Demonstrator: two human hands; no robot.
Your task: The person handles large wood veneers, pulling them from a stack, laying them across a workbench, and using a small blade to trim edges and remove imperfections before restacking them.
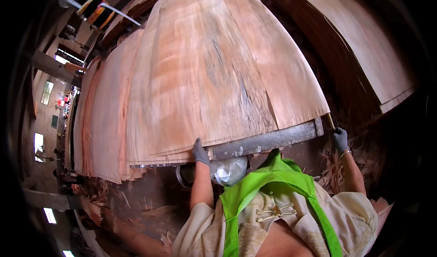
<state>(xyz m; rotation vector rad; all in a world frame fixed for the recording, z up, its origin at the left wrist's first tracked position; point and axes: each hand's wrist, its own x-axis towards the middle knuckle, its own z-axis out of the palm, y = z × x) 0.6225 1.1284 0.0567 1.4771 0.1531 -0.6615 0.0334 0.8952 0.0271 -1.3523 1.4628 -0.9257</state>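
Large thin wood veneer sheets (182,84) lie overlapped in front of me, pale reddish-brown with dark cracks. My left hand (200,152), in a grey glove, grips the near edge of a sheet; its lower fingers are hidden under that edge. Off the near right corner, my right hand (340,140), also gloved, is closed round a thin wooden-looking stick (331,120) that points up toward the corner. What the stick belongs to cannot be made out. A worn grey metal edge (268,141) shows beneath the sheets, between my hands.
More veneer (107,107) is stacked at the left, and another pile (359,43) stands at the far right across a dark gap. Veneer scraps (154,211) litter the floor. A clear plastic bag (230,171) hangs or sits below the near edge, beside a round metal rim.
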